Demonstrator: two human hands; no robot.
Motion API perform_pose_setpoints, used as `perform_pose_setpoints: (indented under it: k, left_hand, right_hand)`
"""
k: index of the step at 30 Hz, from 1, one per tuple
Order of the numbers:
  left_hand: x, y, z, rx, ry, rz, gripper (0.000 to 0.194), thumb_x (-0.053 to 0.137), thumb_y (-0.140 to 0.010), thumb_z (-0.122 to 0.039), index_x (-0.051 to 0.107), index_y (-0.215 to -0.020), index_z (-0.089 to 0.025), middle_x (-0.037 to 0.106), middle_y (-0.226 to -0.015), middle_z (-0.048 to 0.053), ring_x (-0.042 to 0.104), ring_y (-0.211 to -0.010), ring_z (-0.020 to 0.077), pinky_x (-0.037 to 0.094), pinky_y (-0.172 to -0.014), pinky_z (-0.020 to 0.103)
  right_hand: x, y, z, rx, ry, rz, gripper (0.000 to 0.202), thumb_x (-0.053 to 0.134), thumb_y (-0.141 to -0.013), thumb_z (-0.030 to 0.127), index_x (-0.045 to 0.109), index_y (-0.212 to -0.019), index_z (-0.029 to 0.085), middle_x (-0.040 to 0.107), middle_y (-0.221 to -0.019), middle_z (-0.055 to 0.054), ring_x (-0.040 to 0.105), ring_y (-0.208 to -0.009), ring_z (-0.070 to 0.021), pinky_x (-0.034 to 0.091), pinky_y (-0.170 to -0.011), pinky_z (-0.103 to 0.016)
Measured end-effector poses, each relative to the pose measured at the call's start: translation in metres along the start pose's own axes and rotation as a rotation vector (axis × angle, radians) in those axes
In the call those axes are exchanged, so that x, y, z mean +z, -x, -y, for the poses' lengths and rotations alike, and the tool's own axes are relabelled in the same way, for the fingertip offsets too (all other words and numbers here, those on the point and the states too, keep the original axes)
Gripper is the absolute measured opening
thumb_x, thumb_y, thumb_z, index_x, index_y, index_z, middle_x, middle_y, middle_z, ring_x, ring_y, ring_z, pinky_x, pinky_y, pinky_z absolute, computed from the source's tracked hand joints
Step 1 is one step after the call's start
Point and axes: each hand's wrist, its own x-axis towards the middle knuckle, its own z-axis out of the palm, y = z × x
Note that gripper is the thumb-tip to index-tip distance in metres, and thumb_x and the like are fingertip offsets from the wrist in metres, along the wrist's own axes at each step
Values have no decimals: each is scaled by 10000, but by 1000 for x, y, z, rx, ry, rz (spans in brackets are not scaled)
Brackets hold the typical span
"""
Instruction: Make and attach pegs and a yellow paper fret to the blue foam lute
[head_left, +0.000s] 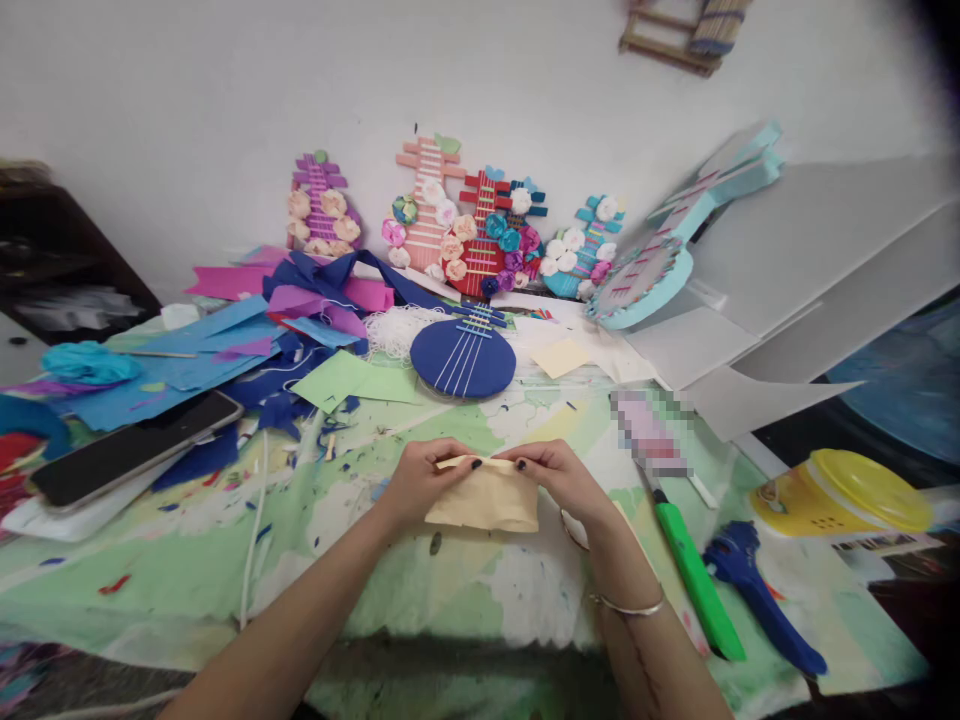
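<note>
Both hands hold the cream paper (484, 505) over the near middle of the patterned tablecloth (420, 600). The paper's long axis runs left to right across the person's front, its right end slightly nearer the person; its broad face is turned toward the viewer, with the lower edge free and gently bowed. Left hand (429, 482): thumb and fingers closed on the upper edge, toward its left end. Right hand (556, 478): likewise pinched on that edge, toward its right end — the two thumbs pointing inward, a short gap between them. Whether the lower edge touches the cloth cannot be told.

Beyond the hands lies a dark blue lute-shaped piece (463, 360), its strung neck directed away toward the wall. To its left are green paper sheets (356, 382) and, farther left, a phone (135, 450). To the right, a green-handled tool (699, 580) and a blue tool (769, 600) lie side by side — handle ends toward the person — near a yellow tub (832, 500).
</note>
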Motion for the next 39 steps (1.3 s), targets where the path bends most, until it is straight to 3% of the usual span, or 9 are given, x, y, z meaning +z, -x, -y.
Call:
perform_pose_setpoints:
  k: [5,9,13,22,35,39]
  left_hand:
    - [7,-1,1,107,-75,51,174,516,-806,-269,660,-830,-174,693,-804,24,618,-734,135,443,-690,218]
    - [6,-1,-3,133,-81,62,217,471,-829,-278,626,-923,-160,676,-885,46,610,-828,157,440,-747,244]
    - [0,-2,0,98,-30,62,254,433,-843,-273,652,-899,-157,683,-892,50,611,-827,164,447,-759,260]
    - [0,-2,2,-181,69,100,259,528,-771,-256,699,-948,-173,711,-889,48,641,-796,184,490,-697,259]
    - [3,0,3,-81,56,139,231,527,-791,-257,706,-922,-193,715,-859,31,644,-765,163,486,-652,223]
    - [4,0,1,-47,74,129,206,554,-770,-234,703,-905,-186,710,-887,32,641,-811,164,487,-704,224]
  right_hand:
    - [13,-4,2,-87,202,-161,233,632,-738,281,695,-955,225,707,-919,-48,653,-829,-200,511,-755,-311]
    - [22,-7,0,-220,399,-248,171,591,-773,190,712,-878,249,711,-816,-23,647,-724,-165,502,-680,-273]
    - [21,-7,-3,-263,424,-362,181,596,-747,117,717,-812,235,705,-759,-18,640,-694,-155,495,-652,-254]
    - [24,-5,-5,-289,582,-376,169,589,-777,178,708,-882,236,695,-793,-27,631,-701,-143,490,-639,-240]
    - [28,-6,-8,-277,592,-426,215,580,-751,106,730,-772,258,705,-715,-2,631,-648,-138,468,-613,-227]
    - [31,-7,-7,-284,568,-397,206,569,-770,127,726,-789,260,705,-734,1,632,-669,-131,467,-622,-218]
